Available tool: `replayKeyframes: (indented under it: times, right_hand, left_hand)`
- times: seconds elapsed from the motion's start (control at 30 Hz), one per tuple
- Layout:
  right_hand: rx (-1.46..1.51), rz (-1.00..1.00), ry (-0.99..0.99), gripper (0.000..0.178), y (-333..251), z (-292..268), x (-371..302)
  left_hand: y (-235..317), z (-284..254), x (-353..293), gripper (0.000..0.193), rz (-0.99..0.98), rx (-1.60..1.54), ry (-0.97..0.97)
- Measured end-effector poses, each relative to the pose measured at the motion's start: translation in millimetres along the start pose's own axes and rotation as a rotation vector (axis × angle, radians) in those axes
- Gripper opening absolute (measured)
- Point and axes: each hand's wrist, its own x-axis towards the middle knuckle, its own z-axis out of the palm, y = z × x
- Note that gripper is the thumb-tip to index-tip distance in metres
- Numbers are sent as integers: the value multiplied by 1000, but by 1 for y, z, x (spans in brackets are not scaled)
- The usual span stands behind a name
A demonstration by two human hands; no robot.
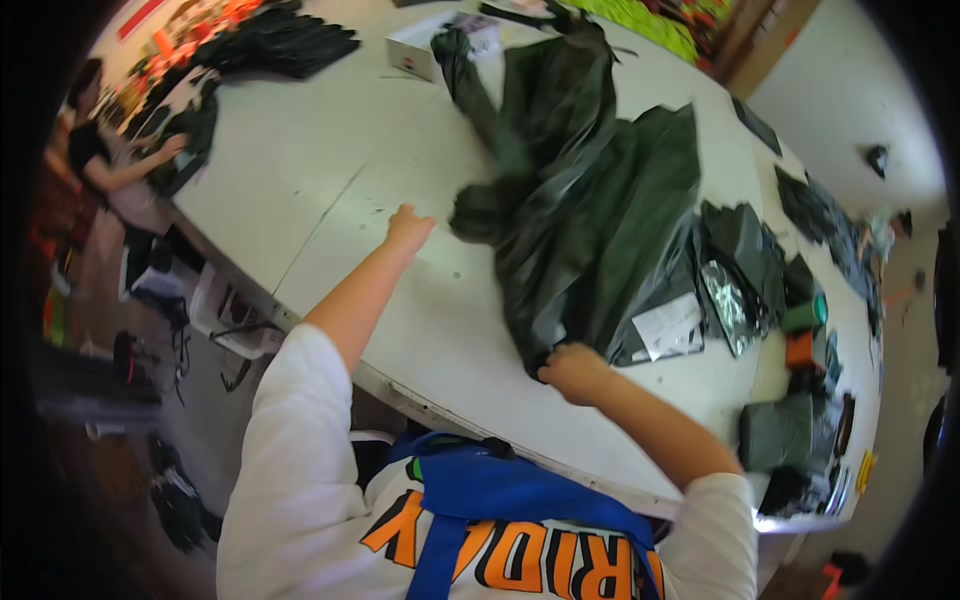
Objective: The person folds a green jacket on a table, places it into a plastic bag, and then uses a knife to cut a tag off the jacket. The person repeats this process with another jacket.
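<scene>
A dark green raincoat-like garment (pixel 610 215), shiny and crumpled, is spread across the white table in front of me. One sleeve points up toward the far side, and a bunched dark end lies at its left. My right hand (pixel 578 374) is closed on the garment's near lower edge, close to the table's front. My left hand (pixel 408 230) reaches over the bare tabletop to the left of the garment, apart from it. Its fingers look partly spread and hold nothing that I can see, though they are slightly blurred.
The white table (pixel 330 170) carries a white box (pixel 415 50) at the far side. Folded dark garments in clear bags (pixel 735 300) and a white paper sheet (pixel 668 327) lie at right, beside a green cylinder (pixel 805 314). Another person (pixel 110 165) handles dark fabric at far left.
</scene>
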Motion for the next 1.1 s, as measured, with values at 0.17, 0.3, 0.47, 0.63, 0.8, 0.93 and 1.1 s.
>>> replayKeyframes:
  times: [0.17, 0.3, 0.47, 0.63, 0.8, 0.93, 1.1]
  right_hand:
    - [305, 349, 142, 15, -60, 72, 15]
    - [416, 591, 411, 34, -89, 64, 9]
    - [376, 852, 216, 42, -23, 85, -3]
    - [-68, 741, 851, 33, 115, -23, -22]
    - [-138, 477, 872, 41, 116, -43, -14]
    - [168, 755, 176, 41, 83, 67, -51]
    - [595, 667, 826, 71, -36, -6, 66]
  left_hand:
    - [-41, 74, -11, 79, 618, 252, 50]
    - [19, 144, -38, 81, 367, 770, -217]
    - [10, 120, 72, 27, 454, 545, -395]
    - [44, -3, 16, 21, 448, -768, -223]
    - [-106, -1, -84, 41, -77, -996, -64]
    - [-191, 49, -117, 43, -254, -655, -465]
    - [-176, 56, -131, 36, -429, -711, -516]
